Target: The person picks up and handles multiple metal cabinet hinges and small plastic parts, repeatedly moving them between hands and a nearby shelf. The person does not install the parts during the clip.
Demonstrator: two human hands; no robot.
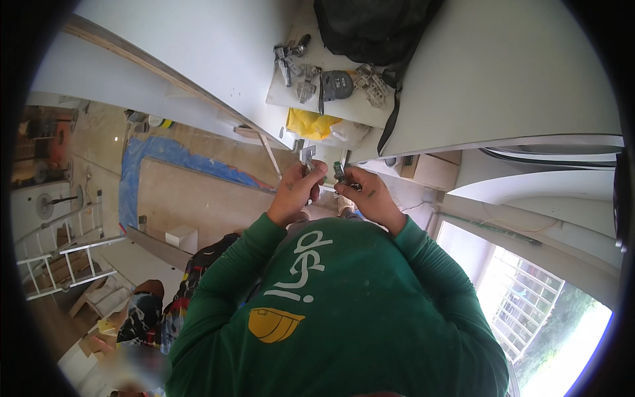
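Observation:
In front of my chest, my left hand (pixel 296 188) pinches a silvery metal cabinet hinge (pixel 307 155) between thumb and fingers. A short gap away, my right hand (pixel 374 197) is closed on a small dark green and metal piece (pixel 339 173), whose kind I cannot make out. Beyond both hands is a white shelf (pixel 276 92). Several more metal hinges (pixel 305 83) lie there in a loose group, with another cluster of hinges (pixel 372 86) to the right. Between the two groups sits a grey tape measure (pixel 337 85).
A black bag (pixel 370 30) rests at the shelf's back. Yellow plastic (pixel 311 124) lies below the shelf. White cabinet panels (pixel 509 79) rise on both sides. A person (pixel 142 317) is at lower left, near a ladder (pixel 66 258). Blue sheeting (pixel 142 155) borders a floor board.

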